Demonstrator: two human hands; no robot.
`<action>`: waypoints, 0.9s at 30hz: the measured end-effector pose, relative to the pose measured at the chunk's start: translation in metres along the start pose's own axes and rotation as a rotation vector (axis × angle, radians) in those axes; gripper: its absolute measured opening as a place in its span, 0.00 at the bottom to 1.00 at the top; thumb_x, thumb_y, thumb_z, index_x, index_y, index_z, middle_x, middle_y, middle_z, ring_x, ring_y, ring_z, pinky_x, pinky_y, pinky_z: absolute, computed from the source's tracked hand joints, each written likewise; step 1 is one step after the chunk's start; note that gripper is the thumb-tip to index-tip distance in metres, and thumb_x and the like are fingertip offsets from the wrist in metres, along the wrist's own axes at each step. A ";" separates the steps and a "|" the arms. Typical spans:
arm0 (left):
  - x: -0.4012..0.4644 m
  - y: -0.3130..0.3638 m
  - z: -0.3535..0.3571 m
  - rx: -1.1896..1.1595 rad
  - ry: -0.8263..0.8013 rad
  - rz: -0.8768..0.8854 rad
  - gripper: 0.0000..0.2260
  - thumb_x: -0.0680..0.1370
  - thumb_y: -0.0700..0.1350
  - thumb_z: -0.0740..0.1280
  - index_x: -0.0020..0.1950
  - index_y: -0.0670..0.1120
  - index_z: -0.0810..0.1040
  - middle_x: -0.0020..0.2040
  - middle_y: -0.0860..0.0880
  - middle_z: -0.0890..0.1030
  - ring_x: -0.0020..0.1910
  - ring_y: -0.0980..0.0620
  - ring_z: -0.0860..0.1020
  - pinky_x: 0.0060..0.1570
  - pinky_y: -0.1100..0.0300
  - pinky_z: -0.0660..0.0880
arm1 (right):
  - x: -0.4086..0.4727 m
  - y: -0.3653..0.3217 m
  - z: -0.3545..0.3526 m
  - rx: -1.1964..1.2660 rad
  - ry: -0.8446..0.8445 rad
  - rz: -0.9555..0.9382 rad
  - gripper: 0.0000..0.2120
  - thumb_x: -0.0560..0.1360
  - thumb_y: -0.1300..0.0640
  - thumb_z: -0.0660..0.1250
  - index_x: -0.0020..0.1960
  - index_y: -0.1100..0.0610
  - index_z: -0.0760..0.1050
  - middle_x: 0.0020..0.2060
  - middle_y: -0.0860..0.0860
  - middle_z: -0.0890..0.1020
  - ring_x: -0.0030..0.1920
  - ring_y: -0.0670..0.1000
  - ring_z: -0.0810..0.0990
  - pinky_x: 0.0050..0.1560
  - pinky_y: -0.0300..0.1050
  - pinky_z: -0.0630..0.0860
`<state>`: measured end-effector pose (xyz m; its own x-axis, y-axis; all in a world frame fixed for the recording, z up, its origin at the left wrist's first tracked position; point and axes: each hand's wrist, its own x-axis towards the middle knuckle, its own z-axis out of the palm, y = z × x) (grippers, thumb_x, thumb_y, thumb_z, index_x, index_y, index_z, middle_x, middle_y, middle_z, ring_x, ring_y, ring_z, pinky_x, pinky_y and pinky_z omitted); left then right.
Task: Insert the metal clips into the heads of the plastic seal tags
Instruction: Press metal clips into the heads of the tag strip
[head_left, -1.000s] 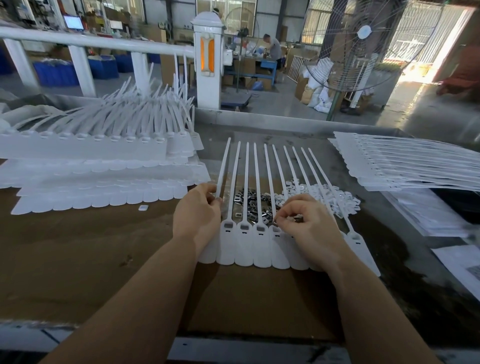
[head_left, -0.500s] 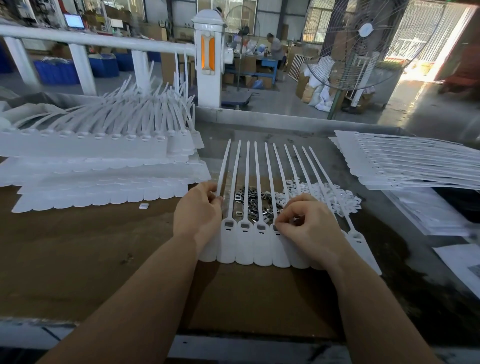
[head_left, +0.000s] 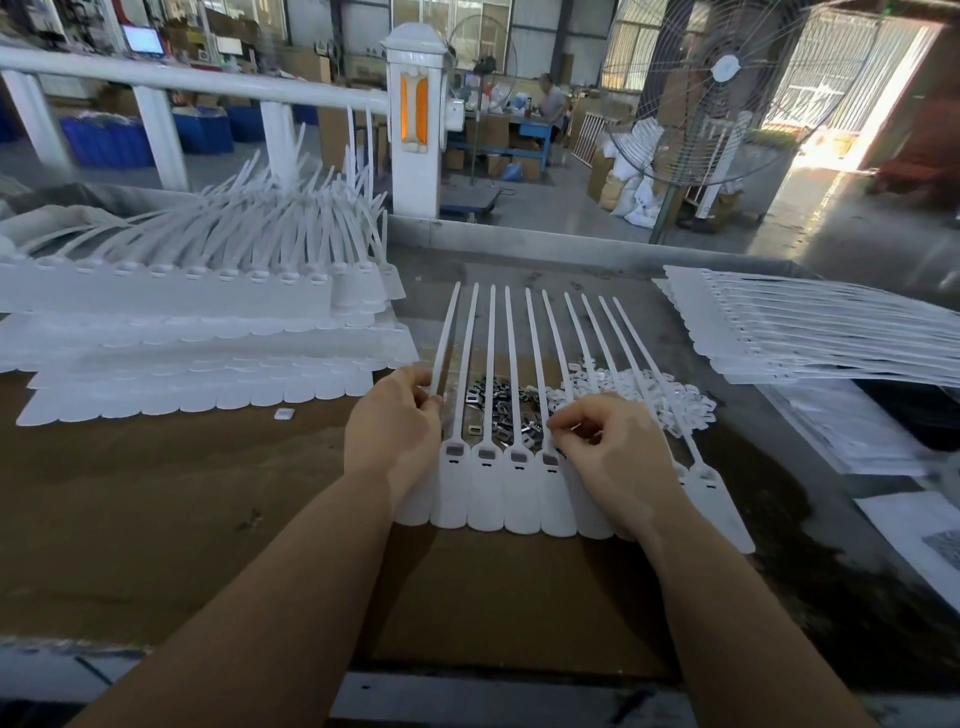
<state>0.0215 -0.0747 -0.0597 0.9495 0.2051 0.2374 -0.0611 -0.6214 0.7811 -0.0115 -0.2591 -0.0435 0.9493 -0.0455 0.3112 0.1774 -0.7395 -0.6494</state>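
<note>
I see my left hand (head_left: 393, 426) pinching the leftmost strap of the row of white plastic seal tags (head_left: 511, 493) on the brown table (head_left: 156, 493); right hand (head_left: 608, 449) fingers curled at a tag head, grip contents unclear; grey metal clips (head_left: 498, 402) piled behind.

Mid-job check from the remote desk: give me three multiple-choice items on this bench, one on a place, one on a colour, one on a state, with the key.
1. Where is the pile of metal clips?
A. Under the straps of the seal tag strip, beyond its heads
B. On the stack of tags at the far right
C. In a blue bin

2. What colour are the seal tags?
A. Blue
B. White
C. Orange

3. What is the right hand doing?
A. Lying flat and idle
B. Lifting the fan
C. Pinching with curled fingers at a tag head

Key: 1 A, the clips glint between the straps; 2 B, every strip is white; 3 C, thumb and fingertips meet at the head beside the filled ones, while the left hand holds the strip's left edge.
</note>
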 end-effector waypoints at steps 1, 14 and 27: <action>0.000 0.000 0.000 0.001 -0.003 0.003 0.12 0.79 0.42 0.63 0.62 0.48 0.75 0.42 0.57 0.75 0.42 0.56 0.75 0.44 0.63 0.70 | 0.001 -0.001 0.001 -0.032 -0.004 -0.017 0.06 0.74 0.62 0.67 0.47 0.54 0.81 0.46 0.50 0.80 0.45 0.46 0.77 0.50 0.39 0.73; 0.000 -0.002 0.003 0.019 0.006 0.004 0.13 0.79 0.43 0.62 0.64 0.48 0.75 0.41 0.58 0.73 0.42 0.57 0.73 0.35 0.69 0.65 | 0.016 -0.021 0.007 -0.407 -0.103 -0.041 0.10 0.77 0.58 0.63 0.52 0.51 0.82 0.47 0.50 0.82 0.43 0.50 0.80 0.44 0.45 0.78; 0.001 -0.004 0.004 0.003 -0.009 0.005 0.12 0.79 0.43 0.63 0.62 0.49 0.75 0.38 0.62 0.72 0.41 0.57 0.75 0.41 0.65 0.70 | 0.027 -0.021 0.016 -0.473 -0.159 0.062 0.10 0.75 0.66 0.62 0.50 0.57 0.81 0.44 0.52 0.82 0.40 0.51 0.81 0.45 0.47 0.80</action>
<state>0.0237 -0.0749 -0.0644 0.9520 0.1946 0.2363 -0.0655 -0.6246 0.7782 0.0141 -0.2337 -0.0325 0.9887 -0.0235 0.1481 0.0171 -0.9637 -0.2665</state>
